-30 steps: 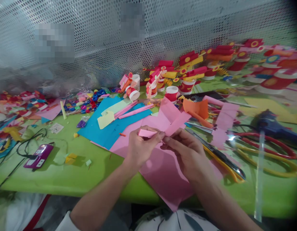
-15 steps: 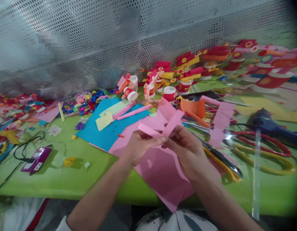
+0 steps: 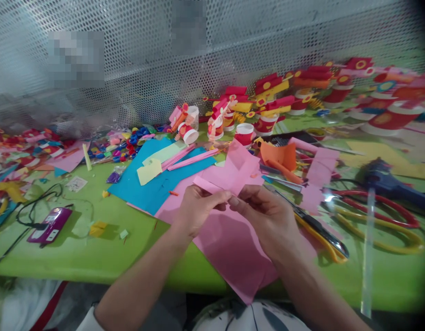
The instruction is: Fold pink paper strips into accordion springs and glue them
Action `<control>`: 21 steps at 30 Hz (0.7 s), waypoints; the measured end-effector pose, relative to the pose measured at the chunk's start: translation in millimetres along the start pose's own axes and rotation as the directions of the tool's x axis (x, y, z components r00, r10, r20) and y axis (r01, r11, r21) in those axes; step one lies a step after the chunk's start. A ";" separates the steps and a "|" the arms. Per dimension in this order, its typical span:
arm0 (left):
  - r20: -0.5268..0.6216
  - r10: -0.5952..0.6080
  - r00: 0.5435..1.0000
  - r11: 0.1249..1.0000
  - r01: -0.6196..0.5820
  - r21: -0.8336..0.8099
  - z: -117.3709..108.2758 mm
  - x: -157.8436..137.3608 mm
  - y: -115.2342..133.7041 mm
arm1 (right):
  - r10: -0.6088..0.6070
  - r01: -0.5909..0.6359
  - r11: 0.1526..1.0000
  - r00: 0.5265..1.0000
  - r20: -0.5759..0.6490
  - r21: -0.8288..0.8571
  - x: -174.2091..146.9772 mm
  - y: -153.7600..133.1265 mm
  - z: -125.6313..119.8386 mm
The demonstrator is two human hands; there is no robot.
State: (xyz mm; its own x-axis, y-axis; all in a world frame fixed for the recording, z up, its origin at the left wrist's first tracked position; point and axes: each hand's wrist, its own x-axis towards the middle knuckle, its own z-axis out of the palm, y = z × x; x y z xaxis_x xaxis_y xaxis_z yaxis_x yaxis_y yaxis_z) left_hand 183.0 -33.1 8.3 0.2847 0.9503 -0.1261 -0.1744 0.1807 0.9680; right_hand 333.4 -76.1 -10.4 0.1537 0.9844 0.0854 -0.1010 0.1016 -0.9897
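Between both hands is a pink paper strip (image 3: 208, 185), its left end sticking up past my left hand (image 3: 196, 207). That hand pinches the strip between thumb and fingers. The thumb of my right hand (image 3: 265, 209) meets the left thumb at the strip, with its fingers curled behind. Where the strip's right part lies is hard to tell against the pink paper behind it. Below the hands, a large pink sheet (image 3: 229, 248) reaches over the table's front edge. A blue sheet (image 3: 136, 188) lies to the left, bearing thin pink strips (image 3: 193, 160) and pale yellow-green pieces.
Right of my hands lie scissors with red and yellow handles (image 3: 381, 211), a dark box cutter (image 3: 325, 239) and a blue glue gun (image 3: 388, 179) with a clear stick. A purple power device (image 3: 50, 225) sits at left. Decorated red-and-white cups (image 3: 245, 133) line the mesh panel.
The right end of the strip, which stood up above my right hand, has come down and no longer stands out. The hands have drawn slightly closer together.
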 end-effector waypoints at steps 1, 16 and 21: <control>-0.032 0.016 0.999 1.000 -0.015 0.028 2.0 -0.9 0.3 | 0.003 -0.004 1.000 1.000 0.008 0.010 -0.5 -1.4 1.0; 0.103 -0.024 0.994 0.998 0.030 -0.061 -8.5 2.0 4.7 | 0.089 -0.070 0.979 0.992 -0.091 0.190 2.9 0.9 4.3; 0.070 -0.023 0.997 0.996 0.029 -0.089 -6.3 2.3 2.7 | 0.044 -0.030 0.985 0.996 -0.081 0.168 0.3 -2.1 7.0</control>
State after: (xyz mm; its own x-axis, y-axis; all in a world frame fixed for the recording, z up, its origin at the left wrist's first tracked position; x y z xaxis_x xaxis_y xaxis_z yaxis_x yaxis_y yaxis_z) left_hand 177.2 -28.8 9.3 0.3534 0.9260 -0.1325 -0.2495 0.2298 0.9407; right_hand 326.8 -75.0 -7.5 0.2285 0.9730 0.0323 -0.2690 0.0950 -0.9584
